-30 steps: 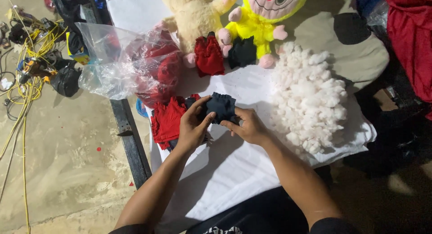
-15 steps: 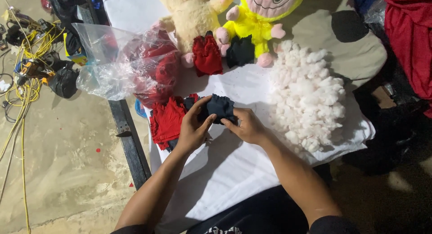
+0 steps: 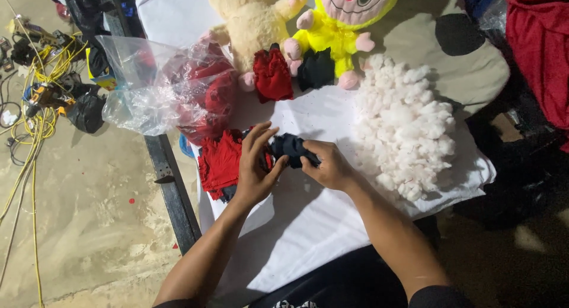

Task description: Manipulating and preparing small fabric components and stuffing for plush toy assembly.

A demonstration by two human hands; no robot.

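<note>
Both my hands work a small dark navy fabric piece (image 3: 288,147) above the white cloth-covered table (image 3: 308,219). My left hand (image 3: 256,166) cups its left side, fingers curled over the top. My right hand (image 3: 329,164) pinches its right end. Just left of my left hand lies a pile of red fabric pieces (image 3: 220,161), partly hidden by it. To the right sits a heap of white stuffing (image 3: 409,130).
A clear plastic bag with red fabric (image 3: 172,88) lies at the table's left edge. A beige plush toy (image 3: 255,23) and a yellow plush doll (image 3: 341,23) lie at the back, with small red (image 3: 272,74) and black (image 3: 316,69) garments. Cables (image 3: 35,100) clutter the floor on the left.
My hands stay in the same spot, and the fingers have shifted slightly on the dark fabric piece. The rest of the scene is unchanged.
</note>
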